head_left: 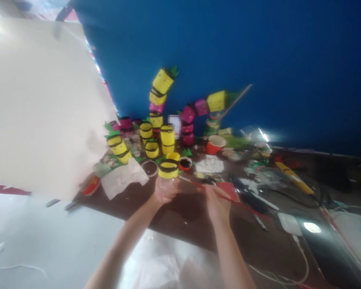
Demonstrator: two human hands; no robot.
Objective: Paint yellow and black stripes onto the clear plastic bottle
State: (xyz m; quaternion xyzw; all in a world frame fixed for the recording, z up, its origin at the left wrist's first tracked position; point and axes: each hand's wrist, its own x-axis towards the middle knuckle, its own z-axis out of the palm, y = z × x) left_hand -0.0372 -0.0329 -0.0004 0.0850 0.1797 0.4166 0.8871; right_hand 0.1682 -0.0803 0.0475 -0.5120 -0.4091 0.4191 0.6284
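My left hand is wrapped round the lower part of an upright yellow cup with a black band near its rim. To the right, my right hand is low over the brown table, beside a flat red piece; its fingers are smeared by motion, and whether they hold anything is unclear. Just behind the held cup stand another yellow cup and a small red cup with dark contents. A thin red strip runs by my right hand.
Stacked yellow and magenta cups stand along the blue wall. A red cup, crumpled tissue and white paper lie farther in. At the right are a yellow tool, cables and a white charger.
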